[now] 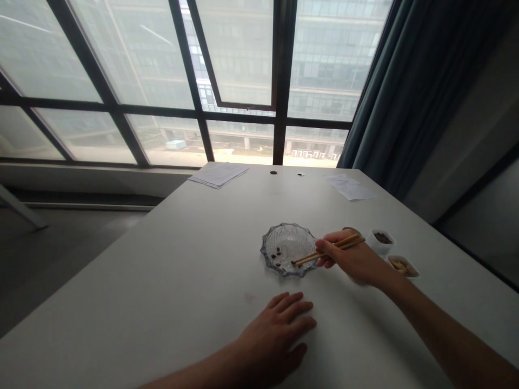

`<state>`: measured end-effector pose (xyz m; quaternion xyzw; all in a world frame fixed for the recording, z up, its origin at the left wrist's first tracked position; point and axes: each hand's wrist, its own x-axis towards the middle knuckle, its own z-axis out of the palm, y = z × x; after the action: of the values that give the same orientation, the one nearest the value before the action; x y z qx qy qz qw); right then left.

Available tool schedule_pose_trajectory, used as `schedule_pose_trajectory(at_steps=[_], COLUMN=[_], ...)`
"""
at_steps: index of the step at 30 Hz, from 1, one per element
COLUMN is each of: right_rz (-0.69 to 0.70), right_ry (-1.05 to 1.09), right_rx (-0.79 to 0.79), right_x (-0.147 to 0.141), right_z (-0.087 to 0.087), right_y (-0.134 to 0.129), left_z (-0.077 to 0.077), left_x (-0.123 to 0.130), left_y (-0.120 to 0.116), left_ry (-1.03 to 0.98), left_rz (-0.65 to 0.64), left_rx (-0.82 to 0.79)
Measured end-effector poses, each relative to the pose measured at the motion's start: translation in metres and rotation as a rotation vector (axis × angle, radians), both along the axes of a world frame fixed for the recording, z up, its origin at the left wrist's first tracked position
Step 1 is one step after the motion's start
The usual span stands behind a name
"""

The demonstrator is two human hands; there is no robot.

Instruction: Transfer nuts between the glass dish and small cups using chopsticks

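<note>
My right hand (344, 254) is closed around a pair of wooden chopsticks (339, 246). Their tips reach down into a scalloped clear glass dish (267, 258), touching or close to a small dark piece (293, 263). Several more small dark bits lie in the left and lower part of the dish; their kind is too small to tell. My left hand (284, 324) lies on the table in front of the dish, fingers spread, holding nothing.
On the white table (194, 281), right of my right hand, stand a white cup with dark pieces (381, 237) and a small tub of yellowish pieces (402, 266). Another container is partly hidden behind the hand. Papers (221, 175) and loose sheets (351, 187) lie at the far edge.
</note>
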<state>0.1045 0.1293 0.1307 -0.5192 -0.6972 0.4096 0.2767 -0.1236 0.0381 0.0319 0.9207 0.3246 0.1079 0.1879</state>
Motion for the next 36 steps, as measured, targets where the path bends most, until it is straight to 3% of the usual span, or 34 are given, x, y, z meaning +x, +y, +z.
schedule_pose_trajectory(at_steps=[20, 31, 36], right_rz=[0.081, 0.02, -0.048], right_ry=[-0.022, -0.061, 0.014], right_rx=[0.111, 0.087, 0.093], right_x=[-0.004, -0.009, -0.01], right_z=[-0.002, 0.001, -0.006], right_y=[-0.002, -0.01, -0.012], left_z=[-0.002, 0.004, 0.004], left_x=[0.0, 0.001, 0.002], left_y=[0.0, 0.002, 0.003], left_ry=[-0.051, 0.033, 0.026], left_rz=[0.006, -0.012, -0.009], left_rx=[-0.012, -0.042, -0.05])
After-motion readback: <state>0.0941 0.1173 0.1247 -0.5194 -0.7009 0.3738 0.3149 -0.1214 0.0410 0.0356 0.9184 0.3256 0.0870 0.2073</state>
